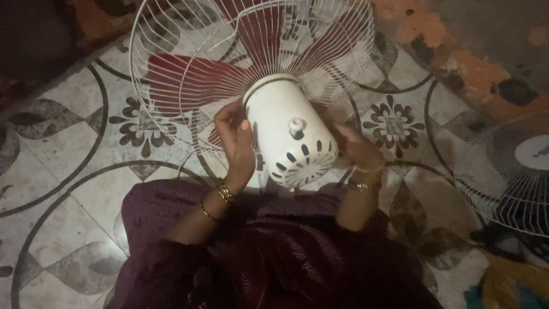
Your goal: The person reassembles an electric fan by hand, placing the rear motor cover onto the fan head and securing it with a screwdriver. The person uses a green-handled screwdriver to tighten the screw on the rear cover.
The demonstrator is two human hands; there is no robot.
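- I have the left hand pressed to one side of the white cylindrical plastic fan motor housing, fingers curled against its edge, clamped on it.
- My right hand cups the opposite side; whether its fingers close on it I cannot tell.
- The housing sits between my fingers, still joined to the white wire fan guard beyond the fingertips, red blades inside.
- I judge the work early: the fan is still whole, guard closed, nothing removed.
- A second white fan lies well right of my right fingers on the patterned tile floor.
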